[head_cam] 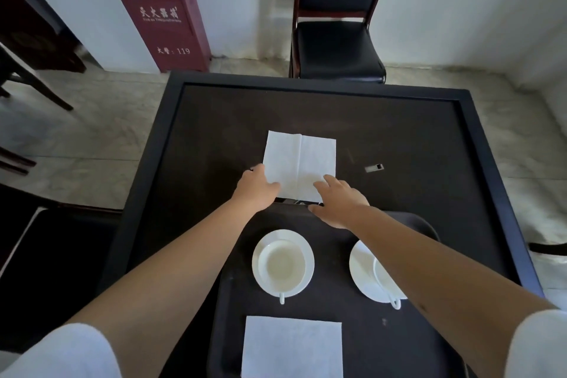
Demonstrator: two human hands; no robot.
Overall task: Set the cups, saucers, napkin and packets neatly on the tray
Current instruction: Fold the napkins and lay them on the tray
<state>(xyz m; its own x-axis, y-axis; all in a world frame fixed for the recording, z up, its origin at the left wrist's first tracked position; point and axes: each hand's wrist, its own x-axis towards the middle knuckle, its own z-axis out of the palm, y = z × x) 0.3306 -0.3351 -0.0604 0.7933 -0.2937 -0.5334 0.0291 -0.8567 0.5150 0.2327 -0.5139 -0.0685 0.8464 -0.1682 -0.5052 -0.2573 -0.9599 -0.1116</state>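
Observation:
A dark tray (233,316) sits at the table's near edge. On it stand two white cups on saucers, one at the left (283,264) and one at the right (366,276) partly hidden by my right forearm. A folded white napkin (293,350) lies on the tray's near part. A second white napkin (302,159) lies unfolded on the table beyond the tray. My left hand (256,186) holds its near left corner. My right hand (339,199) rests flat on its near right corner, fingers spread. Something small and dark shows under the napkin's near edge.
The dark table (399,132) has a raised black rim. A small grey object (374,167) lies right of the napkin. A black chair (337,49) stands beyond the table, a red fire-extinguisher box (165,21) against the wall at the left.

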